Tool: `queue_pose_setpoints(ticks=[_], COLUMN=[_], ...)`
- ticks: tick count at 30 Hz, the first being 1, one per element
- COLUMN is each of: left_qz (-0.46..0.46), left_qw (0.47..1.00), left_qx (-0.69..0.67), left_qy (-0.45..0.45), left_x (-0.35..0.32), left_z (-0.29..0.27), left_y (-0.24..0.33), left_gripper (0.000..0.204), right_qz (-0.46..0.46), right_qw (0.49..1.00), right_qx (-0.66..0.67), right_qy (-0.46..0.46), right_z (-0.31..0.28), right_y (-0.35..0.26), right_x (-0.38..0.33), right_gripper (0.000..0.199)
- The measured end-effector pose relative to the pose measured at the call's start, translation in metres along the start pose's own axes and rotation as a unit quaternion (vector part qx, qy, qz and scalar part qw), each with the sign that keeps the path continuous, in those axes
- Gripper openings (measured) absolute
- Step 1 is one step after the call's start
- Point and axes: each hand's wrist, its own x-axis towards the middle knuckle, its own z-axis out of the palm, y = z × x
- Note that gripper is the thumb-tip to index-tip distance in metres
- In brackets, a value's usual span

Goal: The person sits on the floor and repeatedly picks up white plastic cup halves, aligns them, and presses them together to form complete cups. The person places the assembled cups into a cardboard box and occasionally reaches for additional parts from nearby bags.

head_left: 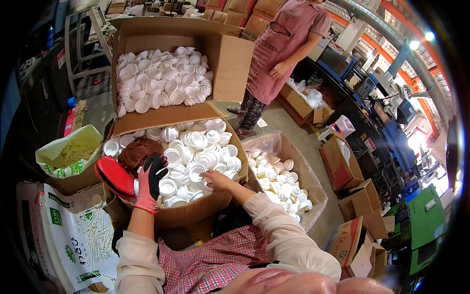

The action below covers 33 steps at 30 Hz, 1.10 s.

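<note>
Over the near edge of the cardboard box, both forearms reach forward. At its left end the gloved left hand is raised, its grip unclear; the bare right hand is half-open, fingertips at a white cap right of the box's middle.

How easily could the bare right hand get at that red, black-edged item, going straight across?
Probably not easily: the gloved left hand stands between the right hand and the red item. Going over or around the glove looks possible, though.
</note>
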Motion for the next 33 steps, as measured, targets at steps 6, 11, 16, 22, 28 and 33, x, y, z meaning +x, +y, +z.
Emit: queue_pose_setpoints(ticks=[6,11,16,22,28,33], left_qz=[-0.001,-0.019,-0.027,-0.038,-0.045,0.151], left_qw=[0.997,0.998,0.998,0.997,0.995,0.981], left_qx=[0.064,0.049,0.057,0.066,0.082,0.118], left_qy=[-0.042,-0.019,-0.029,-0.029,-0.031,0.004], left_x=[-0.002,-0.007,-0.005,-0.004,0.002,0.02], left_z=[0.002,0.013,0.01,0.011,0.018,-0.027], left_y=[-0.005,0.0,-0.005,-0.011,-0.018,-0.017], left_gripper=[0.032,0.027,0.027,0.027,0.029,0.027], right_qz=[0.011,0.015,0.025,0.022,0.031,-0.023], right_qw=[1.0,1.0,0.999,0.999,0.999,1.0], right_qx=[0.008,0.006,0.013,0.021,0.021,-0.017], right_qy=[-0.005,-0.014,-0.026,-0.022,-0.021,0.001], right_z=[-0.004,-0.004,-0.005,-0.001,-0.005,-0.007], right_y=[0.004,0.007,0.002,0.009,0.01,0.016], right_x=[-0.006,-0.007,-0.007,-0.012,-0.015,0.017], right_gripper=[0.051,0.051,0.053,0.055,0.055,0.056])
